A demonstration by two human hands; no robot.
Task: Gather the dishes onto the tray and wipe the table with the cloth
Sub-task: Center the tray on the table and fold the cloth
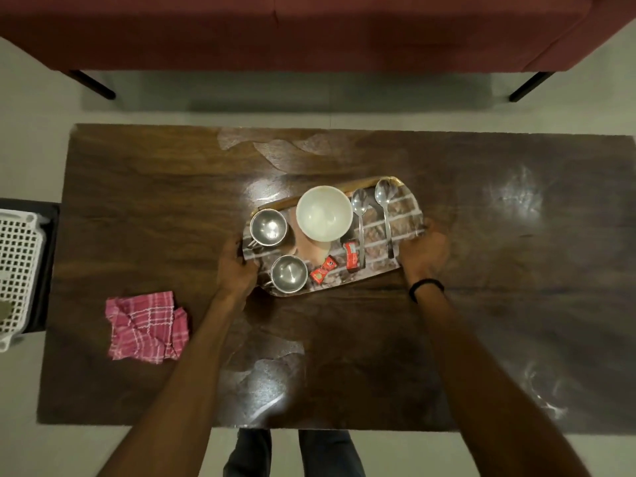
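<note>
The left hand [237, 266] and right hand [425, 249] each close a grip on an opposite short end of the tray [407, 215], likely to keep its load level: white bowl [324, 213], two steel cups [268, 227], two spoons [359, 215] and two red sachets [351, 256]. With the dishes gathered, the tray sits mid-table [516, 304], bare wood open on every side. The pink checked cloth [146, 327] lies crumpled, well apart near the left edge, ready for wiping.

the print on the two red sachets [322, 270] on the tray [409, 204] is too small to read.
</note>
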